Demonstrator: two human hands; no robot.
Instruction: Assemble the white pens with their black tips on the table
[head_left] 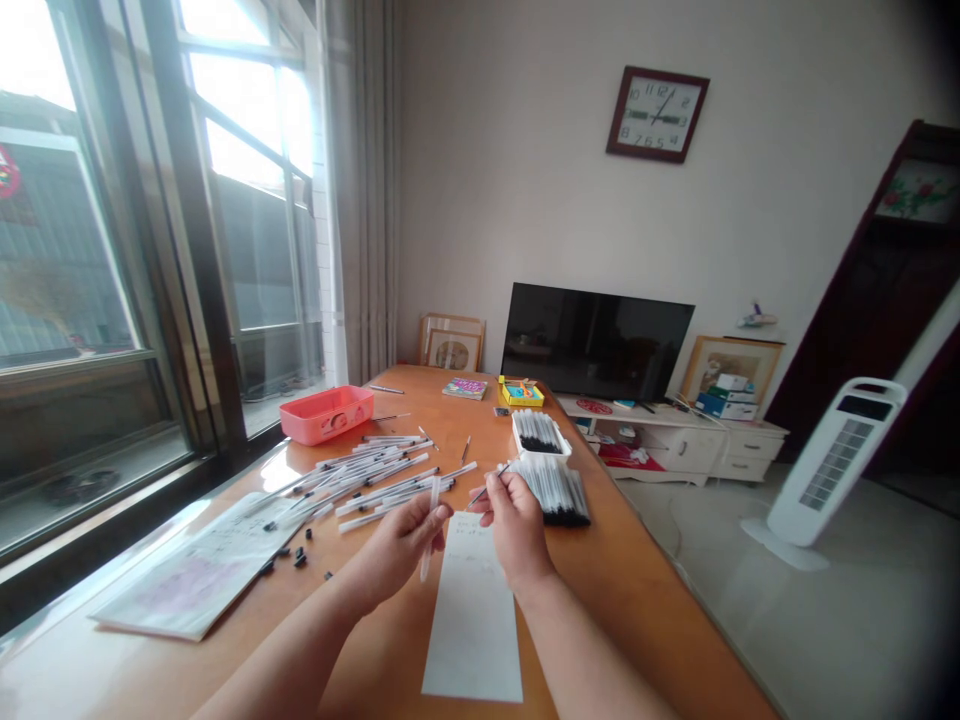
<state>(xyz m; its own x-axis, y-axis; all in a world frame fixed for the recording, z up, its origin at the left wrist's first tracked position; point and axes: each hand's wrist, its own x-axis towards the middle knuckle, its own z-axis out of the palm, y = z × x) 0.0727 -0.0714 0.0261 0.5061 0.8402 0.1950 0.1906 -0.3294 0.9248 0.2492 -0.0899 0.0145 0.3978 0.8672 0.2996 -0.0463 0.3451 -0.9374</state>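
The wall clock (658, 115) bears numerals — 10, 11, 12 among them.

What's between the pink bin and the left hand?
Head view: a loose spread of white pens between the pink bin and left hand.

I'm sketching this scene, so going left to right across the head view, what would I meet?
Booklet, left hand holding a clear tube, right hand holding a thin rod, clock, fan.
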